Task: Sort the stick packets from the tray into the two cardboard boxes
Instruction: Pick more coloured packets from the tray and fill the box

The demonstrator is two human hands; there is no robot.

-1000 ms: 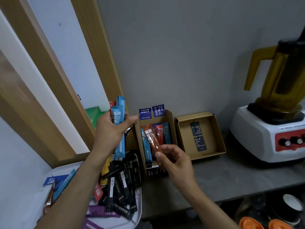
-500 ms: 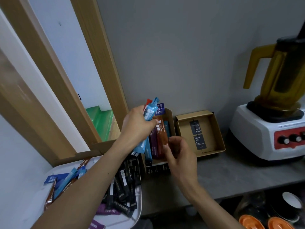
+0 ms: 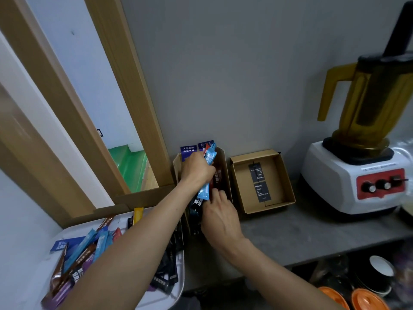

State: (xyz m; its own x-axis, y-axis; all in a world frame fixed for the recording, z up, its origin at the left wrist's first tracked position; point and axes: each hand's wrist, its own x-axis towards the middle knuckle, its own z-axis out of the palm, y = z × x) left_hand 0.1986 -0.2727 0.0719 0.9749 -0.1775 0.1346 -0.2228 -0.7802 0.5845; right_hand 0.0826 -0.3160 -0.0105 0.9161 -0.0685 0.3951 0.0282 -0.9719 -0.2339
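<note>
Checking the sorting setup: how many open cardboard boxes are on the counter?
2. The left box stands by the wall beside the tray, holding packets. The right box sits next to it, towards the blender, holding only a black card.

Matt brown cardboard on the empty box, glossy film on the blue packet, smooth white plastic tray, dull grey worktop, shiny white plastic blender base.

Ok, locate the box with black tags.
Head view, right of centre: the tagged box sits on the grey counter between the packet-filled box and the white blender.
</note>
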